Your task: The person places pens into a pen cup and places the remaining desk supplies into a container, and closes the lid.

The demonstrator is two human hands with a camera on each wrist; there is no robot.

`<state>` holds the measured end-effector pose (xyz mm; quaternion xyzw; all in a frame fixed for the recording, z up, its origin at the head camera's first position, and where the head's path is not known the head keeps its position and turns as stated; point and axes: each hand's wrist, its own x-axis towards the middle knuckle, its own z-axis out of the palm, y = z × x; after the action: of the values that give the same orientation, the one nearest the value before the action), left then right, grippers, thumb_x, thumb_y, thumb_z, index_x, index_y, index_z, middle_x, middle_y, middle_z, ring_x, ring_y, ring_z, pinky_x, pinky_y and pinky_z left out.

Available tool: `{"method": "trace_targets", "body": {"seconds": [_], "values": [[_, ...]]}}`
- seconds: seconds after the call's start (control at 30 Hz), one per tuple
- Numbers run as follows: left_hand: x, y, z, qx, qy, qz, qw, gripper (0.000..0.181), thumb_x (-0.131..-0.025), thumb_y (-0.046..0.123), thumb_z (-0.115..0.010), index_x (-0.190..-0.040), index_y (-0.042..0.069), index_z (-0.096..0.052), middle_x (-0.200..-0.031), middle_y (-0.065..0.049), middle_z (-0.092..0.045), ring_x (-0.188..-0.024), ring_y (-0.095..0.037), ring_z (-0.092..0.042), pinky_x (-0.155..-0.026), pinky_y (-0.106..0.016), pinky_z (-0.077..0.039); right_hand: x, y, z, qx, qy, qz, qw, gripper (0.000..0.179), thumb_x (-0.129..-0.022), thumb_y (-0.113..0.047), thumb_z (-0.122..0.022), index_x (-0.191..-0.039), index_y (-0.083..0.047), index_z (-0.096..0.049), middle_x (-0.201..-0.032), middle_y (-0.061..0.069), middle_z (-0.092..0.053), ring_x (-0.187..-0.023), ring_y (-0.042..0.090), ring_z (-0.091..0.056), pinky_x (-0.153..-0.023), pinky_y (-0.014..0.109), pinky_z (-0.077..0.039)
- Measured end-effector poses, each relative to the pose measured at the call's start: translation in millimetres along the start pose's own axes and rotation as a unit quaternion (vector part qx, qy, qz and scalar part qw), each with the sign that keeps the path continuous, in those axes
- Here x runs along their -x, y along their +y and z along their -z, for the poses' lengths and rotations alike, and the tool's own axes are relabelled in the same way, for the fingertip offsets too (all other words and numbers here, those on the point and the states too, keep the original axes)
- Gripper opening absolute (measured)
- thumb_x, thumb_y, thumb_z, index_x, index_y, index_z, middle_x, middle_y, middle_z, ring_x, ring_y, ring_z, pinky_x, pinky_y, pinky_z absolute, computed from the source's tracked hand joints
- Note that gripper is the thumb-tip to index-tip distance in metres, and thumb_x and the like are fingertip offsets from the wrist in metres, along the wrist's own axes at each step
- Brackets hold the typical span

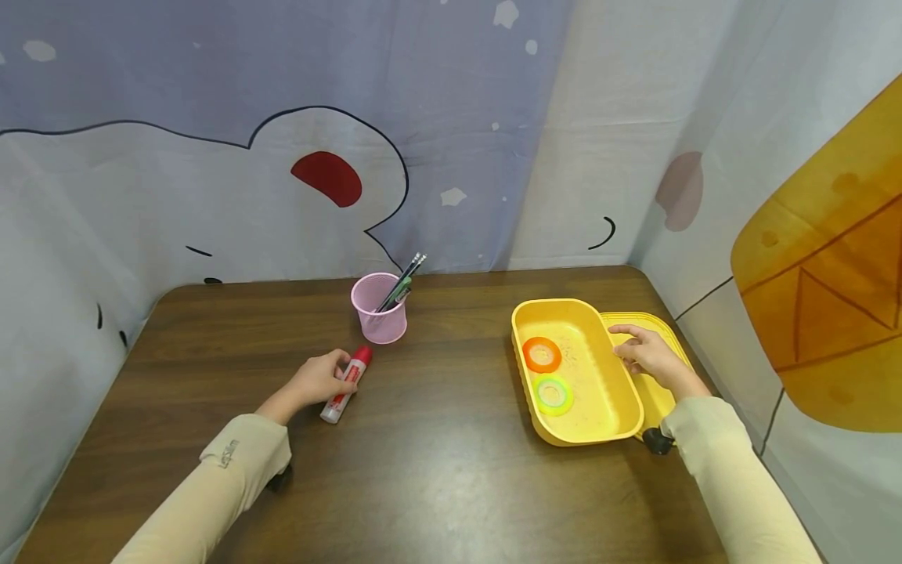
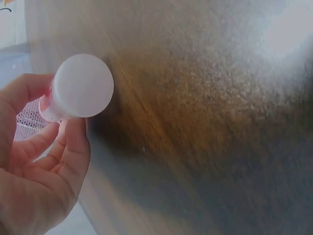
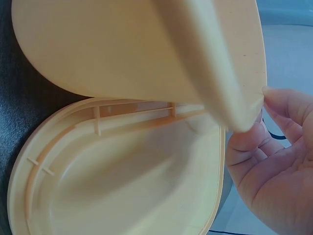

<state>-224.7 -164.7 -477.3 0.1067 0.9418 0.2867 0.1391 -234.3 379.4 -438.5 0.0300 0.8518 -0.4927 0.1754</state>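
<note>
My left hand (image 1: 320, 379) pinches a glue stick (image 1: 337, 406) with a red cap between thumb and fingers. It lies slanted over the table, cap toward the back; in the left wrist view its round white base (image 2: 84, 85) faces the camera. At the right, my right hand (image 1: 651, 359) pinches the right rim of a yellow box (image 1: 592, 376). The right wrist view shows thumb and fingers on the box edge (image 3: 252, 93). Beneath and beside the box lies its yellow lid (image 1: 655, 399). An orange ring (image 1: 556, 357) and a yellow-green ring (image 1: 567, 394) lie inside the box.
Behind the glue stick stands a pink mesh pen cup (image 1: 384, 329) with pencils and other slim items in it. The brown wooden table (image 1: 437, 439) meets printed curtains (image 1: 458, 117) at its back and sides.
</note>
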Motion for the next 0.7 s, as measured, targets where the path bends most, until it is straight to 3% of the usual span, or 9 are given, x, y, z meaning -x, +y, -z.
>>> {"method": "trace_targets", "body": {"seconds": [0.33, 0.7], "values": [[-2.9, 10.9, -3.4, -0.004, 0.005, -0.036, 0.9993, 0.041, -0.068, 0.016, -0.062, -0.105, -0.001, -0.053, -0.072, -0.003, -0.053, -0.057, -0.01, -0.048, -0.05, -0.023, -0.04, 0.8, 0, 0, -0.003, -0.001, 0.001, 1.0, 0.051, -0.088, -0.01, -0.048, -0.134, 0.0, -0.028, -0.07, 0.001, -0.043, -0.053, 0.009, -0.039, -0.05, 0.025, -0.038], [-12.1, 50.6, -4.2, 0.026, 0.036, -0.104, 0.9936, 0.039, -0.067, 0.013, -0.062, -0.103, 0.002, -0.056, -0.075, -0.004, -0.057, -0.062, -0.011, -0.05, -0.053, -0.023, -0.042, 1.1, -1, 1, -0.006, 0.0, 0.001, 1.0, 0.052, -0.088, -0.009, -0.049, -0.134, 0.0, -0.028, -0.07, 0.0, -0.046, -0.053, 0.008, -0.04, -0.05, 0.023, -0.038]]}}
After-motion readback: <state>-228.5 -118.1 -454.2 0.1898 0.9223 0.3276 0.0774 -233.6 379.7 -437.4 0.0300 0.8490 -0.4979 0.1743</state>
